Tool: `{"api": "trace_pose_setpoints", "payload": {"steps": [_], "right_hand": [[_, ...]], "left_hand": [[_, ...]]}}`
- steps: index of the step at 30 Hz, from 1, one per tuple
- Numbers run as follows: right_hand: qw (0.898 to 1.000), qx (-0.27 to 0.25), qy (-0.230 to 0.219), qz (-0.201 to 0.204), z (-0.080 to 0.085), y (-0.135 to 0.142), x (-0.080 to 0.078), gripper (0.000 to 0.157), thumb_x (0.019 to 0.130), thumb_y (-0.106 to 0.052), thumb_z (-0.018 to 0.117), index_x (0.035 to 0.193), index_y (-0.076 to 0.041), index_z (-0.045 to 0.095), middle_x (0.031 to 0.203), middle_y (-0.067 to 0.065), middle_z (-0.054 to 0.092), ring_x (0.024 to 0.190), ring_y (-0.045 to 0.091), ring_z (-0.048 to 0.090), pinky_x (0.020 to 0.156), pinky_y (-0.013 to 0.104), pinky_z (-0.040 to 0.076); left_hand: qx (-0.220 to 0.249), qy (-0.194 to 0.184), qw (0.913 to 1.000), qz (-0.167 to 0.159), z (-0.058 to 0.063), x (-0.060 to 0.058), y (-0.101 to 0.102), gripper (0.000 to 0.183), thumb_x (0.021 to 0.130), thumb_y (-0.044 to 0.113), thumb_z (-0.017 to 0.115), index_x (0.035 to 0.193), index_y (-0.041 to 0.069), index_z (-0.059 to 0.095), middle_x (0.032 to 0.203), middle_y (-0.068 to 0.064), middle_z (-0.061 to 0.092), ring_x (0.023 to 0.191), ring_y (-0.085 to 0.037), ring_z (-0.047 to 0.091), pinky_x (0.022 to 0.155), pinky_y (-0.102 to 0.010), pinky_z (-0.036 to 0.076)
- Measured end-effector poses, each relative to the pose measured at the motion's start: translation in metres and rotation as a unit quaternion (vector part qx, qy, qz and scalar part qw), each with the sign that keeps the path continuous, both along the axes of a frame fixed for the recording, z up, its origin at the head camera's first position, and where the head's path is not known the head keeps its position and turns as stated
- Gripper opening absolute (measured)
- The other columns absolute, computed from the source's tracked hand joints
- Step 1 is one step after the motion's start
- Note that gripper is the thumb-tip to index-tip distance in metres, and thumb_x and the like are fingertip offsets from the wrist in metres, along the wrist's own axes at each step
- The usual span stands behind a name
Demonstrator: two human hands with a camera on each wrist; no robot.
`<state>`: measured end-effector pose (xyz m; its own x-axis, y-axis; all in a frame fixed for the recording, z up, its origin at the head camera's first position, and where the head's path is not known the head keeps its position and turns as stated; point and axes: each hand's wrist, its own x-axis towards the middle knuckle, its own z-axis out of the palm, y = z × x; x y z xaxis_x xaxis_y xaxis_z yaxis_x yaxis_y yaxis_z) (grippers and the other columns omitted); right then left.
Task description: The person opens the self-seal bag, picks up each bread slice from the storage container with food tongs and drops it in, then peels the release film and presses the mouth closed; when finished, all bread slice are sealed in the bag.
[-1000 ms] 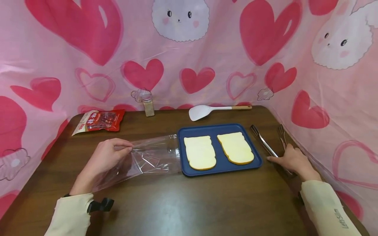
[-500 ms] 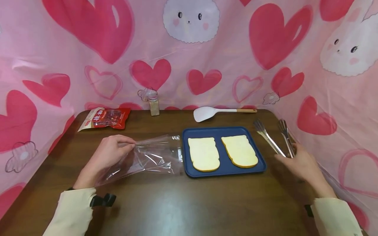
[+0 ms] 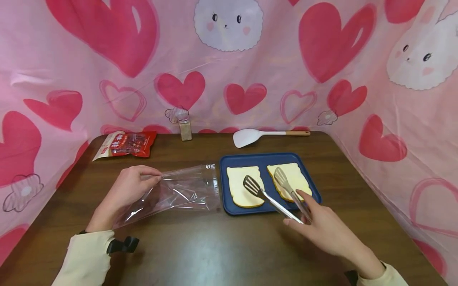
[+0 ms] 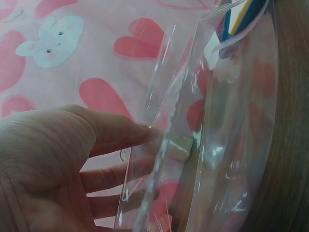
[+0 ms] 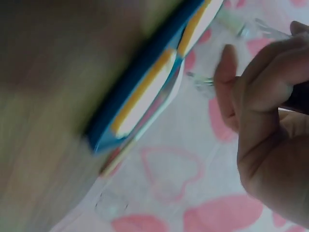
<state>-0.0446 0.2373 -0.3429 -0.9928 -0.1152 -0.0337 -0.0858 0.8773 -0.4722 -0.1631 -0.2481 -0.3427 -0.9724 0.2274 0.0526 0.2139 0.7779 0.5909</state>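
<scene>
So the right hand, right of center and low in the frame, has the metal tongs, thumb on one side and fingers bent around the other. Grip looks pretty loose, and the handle end is hidden in the hand. The tongs sit on a diagonal, long axis going from lower right to upper left, slotted heads aimed up-left. Their two arms are spread well apart: one head is over the left bread slice, the other over the right bread slice. Can't tell if either one is actually touching bread. The right wrist view is a blurry mess, fingers curled and not much else to read there.

Over on the left side of the frame, the left hand is pinching the edge of a clear plastic bag between thumb and fingertips, other fingers slightly bent. The bag lies lengthwise, long axis running from lower left up to the right, with its right end right by the left edge of the blue tray. Both slices are on that tray, long sides going roughly up and down the frame, the right one tilted more.

Up top there's a red packet at upper left, a small shaker jar, and a white spatula with its wooden handle pointing right.
</scene>
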Motion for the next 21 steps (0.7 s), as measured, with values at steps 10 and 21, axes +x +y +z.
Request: {"api": "trace_pose_setpoints", "payload": {"steps": [10,21], "right_hand": [[0.998,0.036,-0.044,0.003,-0.014,-0.041,0.006,0.099,0.086,-0.059,0.081,0.156,-0.001,0.042,0.075,-0.001,0.058,0.071,0.015,0.058,0.064,0.036,0.052],[0.996,0.085,-0.011,0.011,-0.021,-0.047,0.007,0.095,0.085,-0.059,0.082,0.153,-0.004,0.045,0.103,0.014,0.075,0.085,0.029,0.073,0.071,0.052,0.062]], "left_hand": [[0.011,-0.018,0.9998,-0.005,0.0,-0.002,0.001,0.025,0.102,0.022,0.069,0.118,0.006,0.08,0.125,-0.022,0.075,0.119,-0.042,0.066,0.101,-0.064,0.053],[0.011,-0.039,0.9991,-0.011,0.001,-0.002,0.001,0.027,0.102,0.023,0.069,0.12,0.005,0.079,0.128,-0.023,0.073,0.122,-0.044,0.064,0.104,-0.067,0.051]]}}
